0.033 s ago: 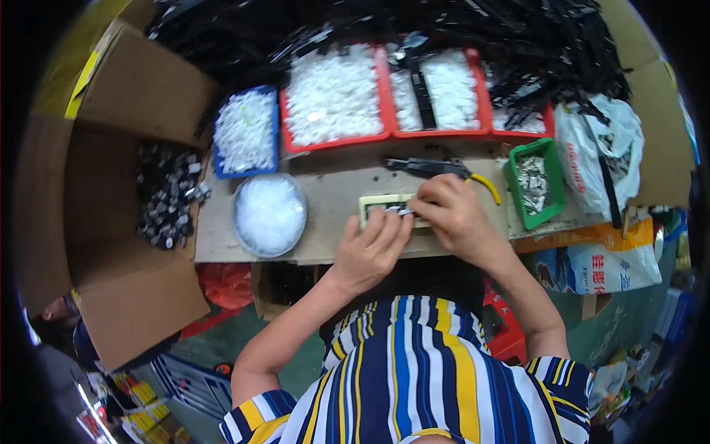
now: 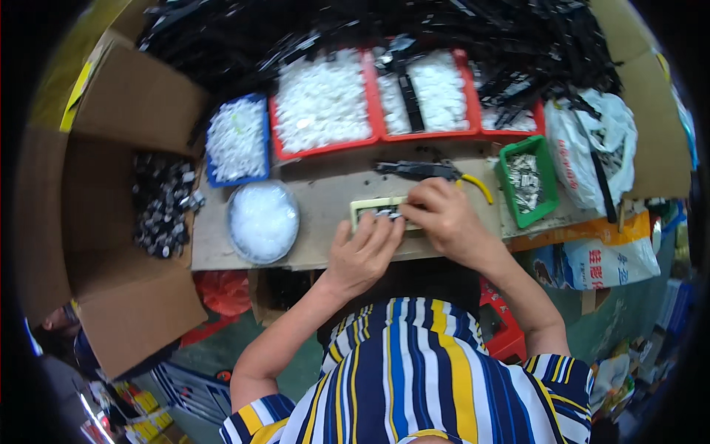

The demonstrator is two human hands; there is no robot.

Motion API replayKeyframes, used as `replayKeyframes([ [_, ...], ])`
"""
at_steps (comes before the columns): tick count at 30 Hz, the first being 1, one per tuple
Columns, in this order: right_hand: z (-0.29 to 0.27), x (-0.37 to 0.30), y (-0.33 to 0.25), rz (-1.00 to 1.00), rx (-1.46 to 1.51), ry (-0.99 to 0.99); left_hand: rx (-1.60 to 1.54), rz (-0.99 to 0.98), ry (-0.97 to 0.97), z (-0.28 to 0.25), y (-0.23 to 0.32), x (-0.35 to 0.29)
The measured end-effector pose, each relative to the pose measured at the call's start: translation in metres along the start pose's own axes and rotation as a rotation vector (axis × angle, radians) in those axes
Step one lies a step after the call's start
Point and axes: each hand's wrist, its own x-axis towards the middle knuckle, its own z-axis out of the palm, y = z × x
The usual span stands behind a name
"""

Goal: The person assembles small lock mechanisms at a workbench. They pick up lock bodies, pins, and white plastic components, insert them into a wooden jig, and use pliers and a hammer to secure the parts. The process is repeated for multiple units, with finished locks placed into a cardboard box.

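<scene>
A small pale green jig (image 2: 367, 204) lies on the brown work board (image 2: 325, 196) in front of me. My left hand (image 2: 362, 255) rests its fingertips on the jig's near edge and steadies it. My right hand (image 2: 444, 216) comes in from the right, its fingers pinched on a small black and metal part (image 2: 386, 214) seated in the jig. The two hands touch at the fingertips over the part. Most of the jig's right half is hidden under my right hand.
Black pliers with yellow handles (image 2: 425, 171) lie just behind the jig. Red trays (image 2: 373, 137) and a blue tray (image 2: 209, 174) hold white pieces, as does a round clear bowl (image 2: 262, 222). A green tray (image 2: 543, 159) holds metal parts. A cardboard box (image 2: 140, 96) with black parts stands left.
</scene>
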Motion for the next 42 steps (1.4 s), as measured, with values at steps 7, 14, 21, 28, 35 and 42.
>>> replayKeyframes([
  [7, -0.003, -0.002, -0.002, -0.001, -0.035, -0.051, -0.028, -0.003, 0.013, 0.0, -0.002, 0.002],
  [14, -0.097, -0.029, 0.027, 0.211, -0.13, 0.245, -0.058, -0.041, 0.019, 0.001, -0.002, -0.003],
  [21, -0.243, -0.171, 0.168, 0.71, -0.692, 0.296, -0.205, -0.056, 0.02, -0.005, -0.002, 0.0],
  [28, -0.264, -0.187, 0.211, 0.748, -0.832, 0.047, -0.274, -0.12, 0.043, -0.017, -0.006, -0.006],
  [35, -0.29, -0.226, 0.292, 0.586, -0.624, 0.147, -0.214, -0.3, 0.103, -0.053, -0.039, -0.009],
  [42, -0.296, -0.249, 0.311, 0.704, -0.586, 0.302, -0.002, -0.546, 0.197, -0.077, -0.14, -0.032],
])
